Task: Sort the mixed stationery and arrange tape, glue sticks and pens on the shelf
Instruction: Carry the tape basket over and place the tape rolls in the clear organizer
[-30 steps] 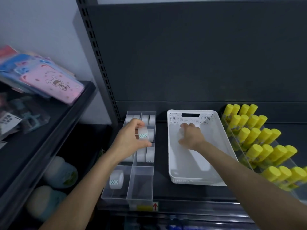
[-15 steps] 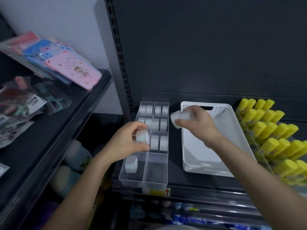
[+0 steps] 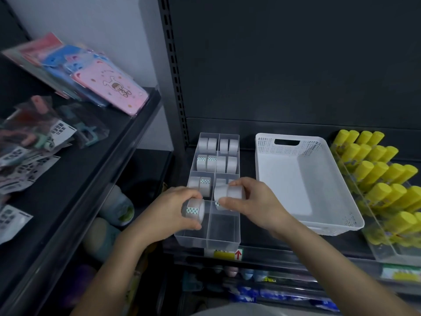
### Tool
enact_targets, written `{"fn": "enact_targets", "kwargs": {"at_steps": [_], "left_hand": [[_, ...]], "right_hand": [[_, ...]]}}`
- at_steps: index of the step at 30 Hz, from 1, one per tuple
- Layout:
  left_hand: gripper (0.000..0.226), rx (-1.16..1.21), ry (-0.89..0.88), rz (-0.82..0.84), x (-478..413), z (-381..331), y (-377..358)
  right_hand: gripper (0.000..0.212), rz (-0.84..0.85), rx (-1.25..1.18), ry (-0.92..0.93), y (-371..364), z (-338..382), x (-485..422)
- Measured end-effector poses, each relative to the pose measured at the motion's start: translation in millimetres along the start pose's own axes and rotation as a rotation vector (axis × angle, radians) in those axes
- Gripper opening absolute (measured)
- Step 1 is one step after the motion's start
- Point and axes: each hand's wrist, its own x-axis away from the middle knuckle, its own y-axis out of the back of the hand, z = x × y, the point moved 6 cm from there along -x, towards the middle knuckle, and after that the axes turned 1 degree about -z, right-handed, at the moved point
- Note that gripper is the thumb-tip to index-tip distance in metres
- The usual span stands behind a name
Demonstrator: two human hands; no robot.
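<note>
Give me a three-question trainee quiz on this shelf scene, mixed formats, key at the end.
1. True or false: the white basket holds tape rolls.
2. The left hand grips: A) one tape roll; B) a pen; C) scissors.
3. Fill in: the yellow glue sticks stand to the basket's ___.
Key: 1 false; 2 A; 3 right.

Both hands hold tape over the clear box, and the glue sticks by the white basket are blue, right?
No, the glue sticks are yellow, as the head view shows. The left hand and right hand do hold tape over the clear box.
</note>
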Motion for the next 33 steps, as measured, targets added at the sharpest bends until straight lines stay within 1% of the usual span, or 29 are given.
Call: {"fn": "enact_targets", "kwargs": {"at_steps": [5, 9, 13, 16, 18, 22, 25, 29, 33], "left_hand": [[0.062, -0.08, -0.074, -0.05, -4.5, -7.8, -3.0], [0.067, -0.079, -0.121, -0.072, -5.5, -4.8, -9.6], [0.062, -0.135, -0.133, -0.086, -2.0, 2.8, -13.9], [0.062, -0.166, -0.131, -0.129, -1.8, 6.9, -12.6], [0.064, -0.162, -0.12, -0.144, -1.1, 8.0, -12.6], [0.067, -0.12, -0.11, -0.155, 0.7, 11.5, -15.6], [0.067, -0.089, -0.101, -0.163, 1.8, 15.1, -16.6], [0.061, -0.05, -0.088, -0.164, 1.7, 15.1, -14.6], [0.052, -0.016, -0.075, -0.175, 1.4, 14.2, -11.7]], "right_hand": [[0.05, -0.028, 0.093, 0.044, -2.0, 0.7, 4.4], [0.046, -0.061, 0.056, 0.065, -1.7, 1.9, 6.4], [0.043, -0.061, 0.028, 0.05, -2.6, 1.0, 6.6], [0.045, -0.051, 0.13, 0.062, -5.2, 3.0, 6.9], [0.046, -0.055, 0.193, 0.104, -7.7, 7.7, 8.3], [0.053, -0.051, 0.364, 0.267, -16.5, 15.7, 15.4], [0.057, -0.017, 0.52, 0.398, -27.6, 11.1, 19.8], [0.063, -0.014, 0.656, 0.421, -32.7, 0.8, 19.1], [0.062, -0.019, 0.71, 0.411, -35.1, -0.2, 18.3]]}}
